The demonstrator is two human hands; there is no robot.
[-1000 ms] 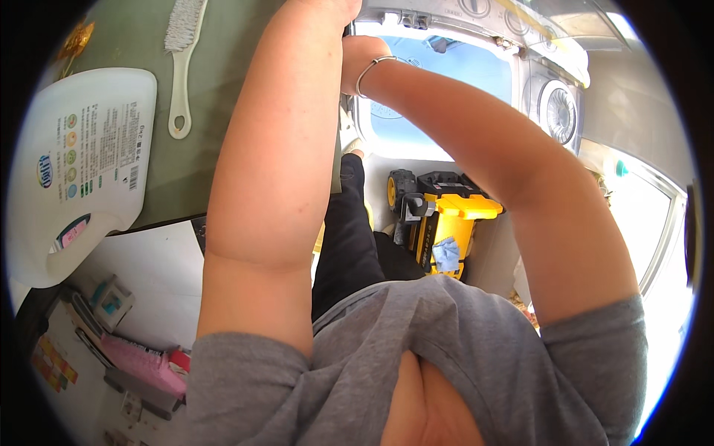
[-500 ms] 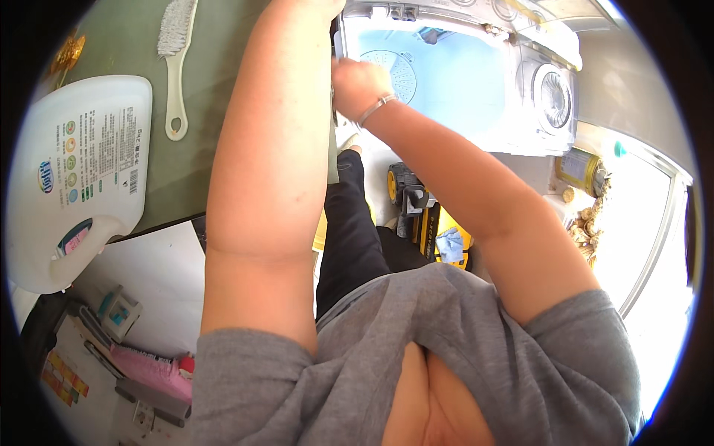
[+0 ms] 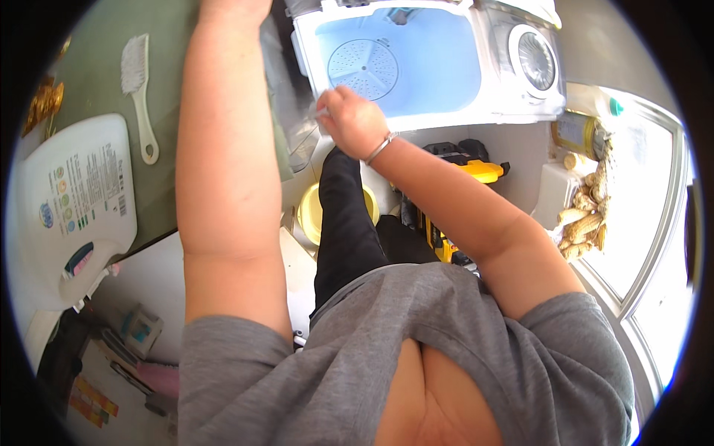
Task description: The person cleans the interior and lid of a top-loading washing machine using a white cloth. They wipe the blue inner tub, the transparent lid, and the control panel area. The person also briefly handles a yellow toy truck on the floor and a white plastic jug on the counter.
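My right hand (image 3: pixel 352 123) is closed, with its fingertips pinched at the edge of something thin, greyish and see-through (image 3: pixel 295 123). Motion blur hides what kind of thing that is. The hand is at the near left corner of a white washing machine (image 3: pixel 416 121), whose blue tub (image 3: pixel 439 67) stands uncovered with a round perforated disc (image 3: pixel 363 68) at the bottom. Only the wrist end of my left hand (image 3: pixel 236 9) shows, over the green tabletop (image 3: pixel 160 189); the top edge cuts off its fingers.
On the tabletop lie a white brush (image 3: pixel 141 111) and a large white detergent jug (image 3: pixel 97 160). A round clear lid (image 3: pixel 537 63) tops the machine's right side. Below are a yellow basin (image 3: pixel 309 212) beside my leg and a yellow-black tool (image 3: pixel 476 171). Ginger-like roots (image 3: pixel 584 215) lie by the window.
The view has swung, showing more of the tub and the basin. My right hand has come to the tub's near corner, with the greyish see-through thing now visible at its fingertips.
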